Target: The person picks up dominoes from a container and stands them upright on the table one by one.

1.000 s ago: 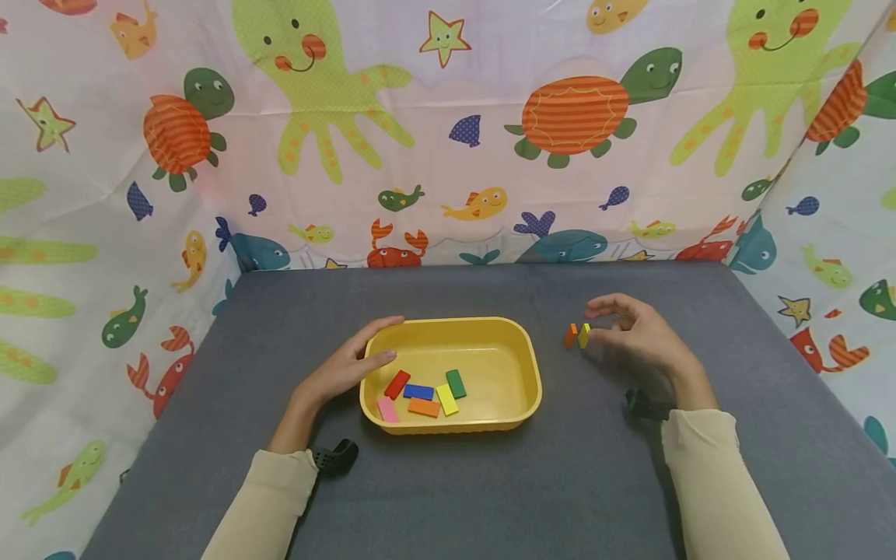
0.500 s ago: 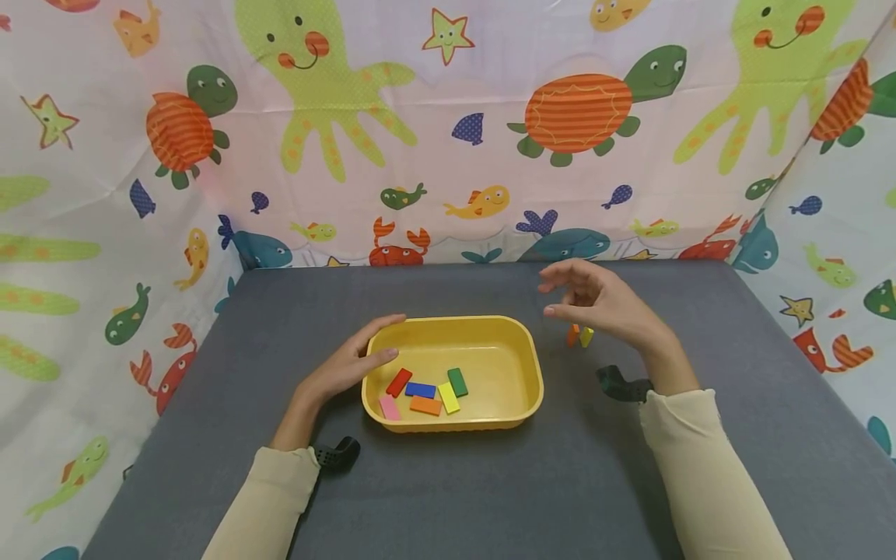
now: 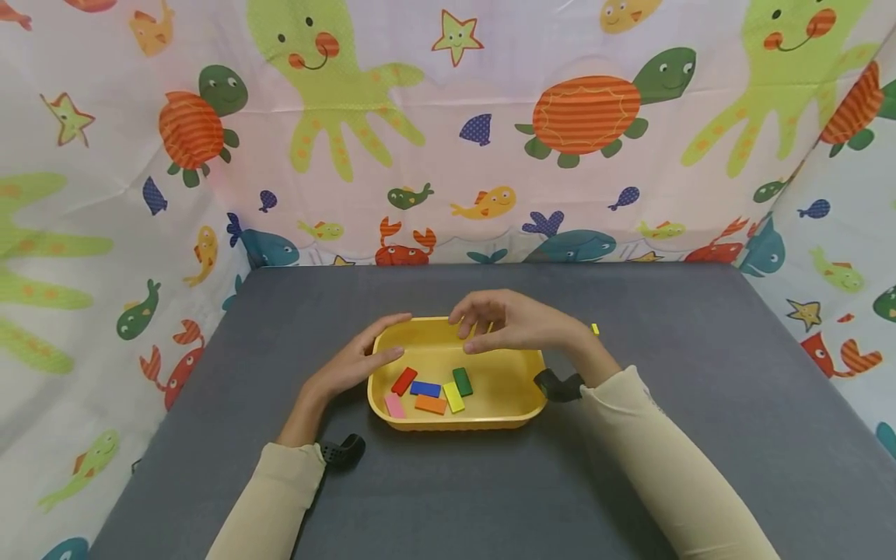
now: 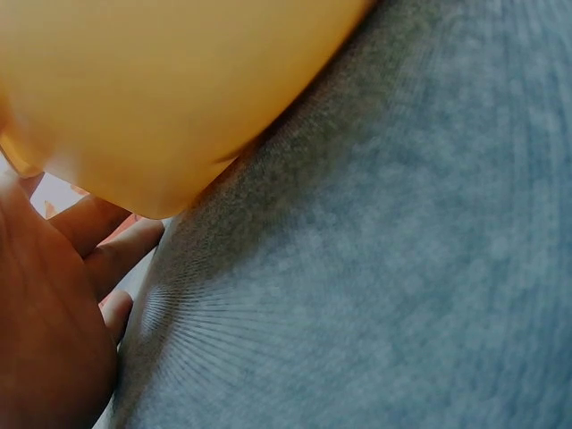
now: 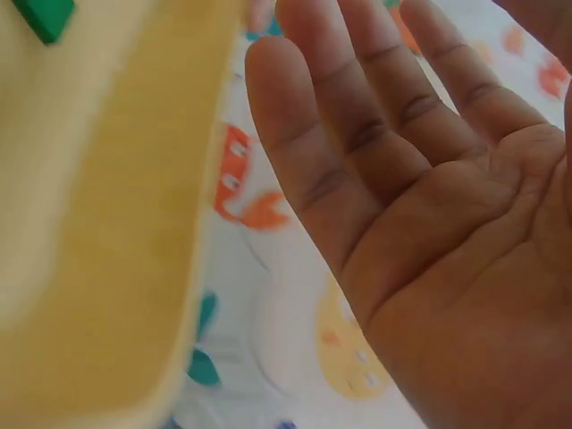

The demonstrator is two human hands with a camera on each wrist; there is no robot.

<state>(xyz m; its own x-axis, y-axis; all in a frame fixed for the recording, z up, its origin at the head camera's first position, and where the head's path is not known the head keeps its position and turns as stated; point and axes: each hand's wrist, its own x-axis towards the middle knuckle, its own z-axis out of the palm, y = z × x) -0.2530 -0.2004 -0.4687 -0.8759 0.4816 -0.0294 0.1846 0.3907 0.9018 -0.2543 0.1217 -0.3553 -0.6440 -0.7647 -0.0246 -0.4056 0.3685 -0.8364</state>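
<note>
Resting the left hand [image 3: 355, 358] with relaxed fingers on the left rim of the yellow tub [image 3: 458, 425]; hovering above with the right hand [image 3: 516, 320] loosely curled, near six blocks [image 3: 425, 389] inside.

Yellow tray [image 3: 458, 425], yellow block [image 3: 595, 329] on grey tabletop [image 3: 448, 498]

White fabric sheeting [image 3: 437, 159] printed with colourful sea animals lines the far, left and right edges of the grey tabletop [image 3: 462, 494].
</note>
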